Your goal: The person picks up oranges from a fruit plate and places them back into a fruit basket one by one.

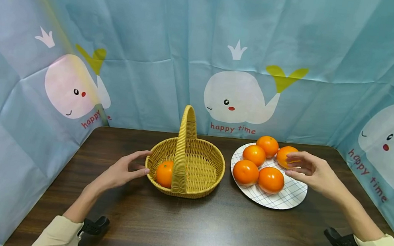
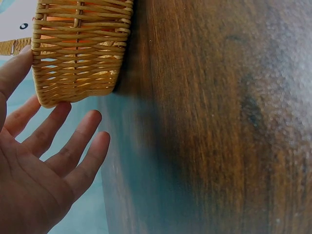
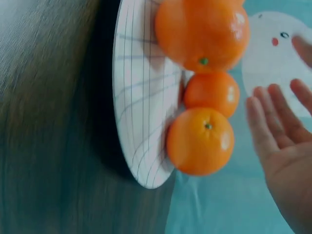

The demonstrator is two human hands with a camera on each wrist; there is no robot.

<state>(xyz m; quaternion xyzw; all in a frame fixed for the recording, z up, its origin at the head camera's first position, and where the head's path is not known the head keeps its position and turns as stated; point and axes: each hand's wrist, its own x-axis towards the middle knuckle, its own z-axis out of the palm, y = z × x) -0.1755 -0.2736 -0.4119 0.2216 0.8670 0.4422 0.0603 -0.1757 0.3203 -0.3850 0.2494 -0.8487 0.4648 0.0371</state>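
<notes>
A yellow woven basket with a tall arched handle stands mid-table, holding one orange in its left part. My left hand is at the basket's left side, its thumb and fingertips right at the rim. Loosely spread fingers show against the wicker in the left wrist view. Several oranges lie on a white checked plate to the right. My right hand hovers over the plate's right side, fingers apart with nothing in them. It partly covers the rightmost orange.
The dark wooden table runs back to a light blue curtain printed with whales, which also hangs along both sides. A black wrist strap sits at the left sleeve, and another strap at the right sleeve.
</notes>
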